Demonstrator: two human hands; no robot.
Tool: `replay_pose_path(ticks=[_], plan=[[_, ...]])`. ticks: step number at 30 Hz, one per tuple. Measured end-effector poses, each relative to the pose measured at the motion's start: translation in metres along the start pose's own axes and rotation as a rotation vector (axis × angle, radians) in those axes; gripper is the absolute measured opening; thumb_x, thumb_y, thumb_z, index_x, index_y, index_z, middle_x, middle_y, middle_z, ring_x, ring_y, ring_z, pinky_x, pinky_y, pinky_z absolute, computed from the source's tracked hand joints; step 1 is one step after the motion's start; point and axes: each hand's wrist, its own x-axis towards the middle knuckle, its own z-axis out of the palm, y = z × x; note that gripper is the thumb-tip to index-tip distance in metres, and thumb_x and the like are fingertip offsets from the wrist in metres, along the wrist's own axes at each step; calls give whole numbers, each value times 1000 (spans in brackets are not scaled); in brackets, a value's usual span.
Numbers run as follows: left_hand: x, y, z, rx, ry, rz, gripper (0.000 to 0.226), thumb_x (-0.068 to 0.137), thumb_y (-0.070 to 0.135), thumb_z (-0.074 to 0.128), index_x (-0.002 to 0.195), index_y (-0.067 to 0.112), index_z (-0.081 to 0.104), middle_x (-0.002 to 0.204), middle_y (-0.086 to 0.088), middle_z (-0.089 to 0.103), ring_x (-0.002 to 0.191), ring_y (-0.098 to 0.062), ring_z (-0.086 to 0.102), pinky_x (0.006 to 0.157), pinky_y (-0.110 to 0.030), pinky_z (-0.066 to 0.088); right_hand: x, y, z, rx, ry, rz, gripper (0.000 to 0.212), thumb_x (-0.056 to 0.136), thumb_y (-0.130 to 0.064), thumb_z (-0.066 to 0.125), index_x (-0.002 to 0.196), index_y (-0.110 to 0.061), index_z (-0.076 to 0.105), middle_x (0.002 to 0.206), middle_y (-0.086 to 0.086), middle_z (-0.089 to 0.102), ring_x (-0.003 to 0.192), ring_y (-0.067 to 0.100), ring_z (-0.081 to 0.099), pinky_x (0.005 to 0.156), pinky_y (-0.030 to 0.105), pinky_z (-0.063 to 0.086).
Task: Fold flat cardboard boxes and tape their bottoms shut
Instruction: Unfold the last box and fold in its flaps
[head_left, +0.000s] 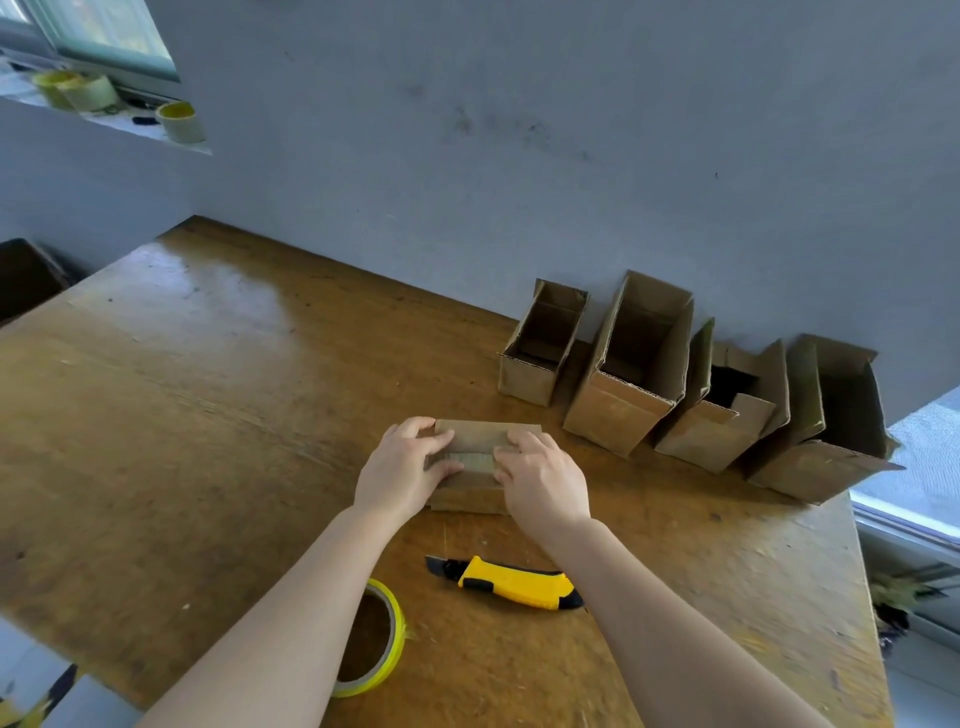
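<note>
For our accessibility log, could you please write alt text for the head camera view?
Two bare hands, left hand and right hand, press on a small cardboard box on a wooden table. A yellow utility knife and tape roll lie nearer; four open boxes line the wall.

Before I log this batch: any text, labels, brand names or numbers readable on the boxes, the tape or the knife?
None can be read.
Box under both hands: plain cardboard, no print visible.
Four open boxes by the wall: plain.
Yellow utility knife: no legible marking.
Tape roll: no legible print.
</note>
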Motion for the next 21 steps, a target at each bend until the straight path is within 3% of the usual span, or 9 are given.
replay_pose_path(ticks=[4, 8, 11, 13, 15, 18, 21], plan=[[-3, -1, -3, -148, -90, -78, 40, 97, 23, 52, 137, 28, 51, 145, 2, 42, 132, -19, 38, 103, -34, 39, -1, -2, 3, -31, -5, 11, 32, 95, -23, 56, 126, -21, 61, 135, -1, 52, 118, 20, 48, 96, 31, 45], [-21, -14, -17, -246, -191, -278, 38, 90, 10, 53, 123, 27, 58, 127, 3, 58, 113, -15, 55, 88, -28, 48, -3, -2, 5, -69, -13, -6, 33, 96, -19, 55, 128, -19, 60, 134, 2, 53, 122, 21, 46, 98, 32, 46], [-38, -24, -30, -12, -639, -371, 35, 78, 13, 63, 109, 30, 62, 119, 3, 56, 102, -14, 55, 78, -25, 48, -5, -4, 4, -59, 8, 5, 33, 95, -18, 57, 127, -18, 62, 133, 3, 55, 123, 23, 47, 96, 33, 48], [-50, -27, -33, 174, -859, -387, 46, 74, 15, 71, 116, 28, 60, 121, 2, 53, 103, -15, 54, 78, -27, 48, -5, -5, 4, -43, 13, 20, 32, 95, -18, 56, 127, -17, 62, 134, 4, 55, 123, 23, 47, 95, 33, 48], [-61, -29, -30, 303, -854, -375, 44, 76, 16, 73, 117, 24, 59, 122, 1, 54, 102, -17, 55, 76, -27, 48, -6, -6, 3, -6, 13, 44, 32, 95, -19, 56, 127, -18, 62, 136, 3, 53, 125, 23, 46, 96, 33, 48], [-76, -29, -23, 425, -670, -320, 28, 86, 13, 57, 110, 26, 64, 118, 2, 60, 102, -19, 58, 74, -28, 47, -8, -6, 1, 11, -3, 48, 34, 95, -20, 56, 129, -19, 60, 139, 2, 51, 128, 24, 44, 99, 34, 45], [-76, -29, -22, 197, -543, -229, 22, 85, 12, 55, 93, 26, 70, 100, 3, 67, 93, -18, 62, 75, -31, 50, -9, -6, -1, 35, -6, 55, 33, 96, -21, 54, 128, -19, 61, 140, 1, 51, 129, 23, 43, 99, 34, 45]])
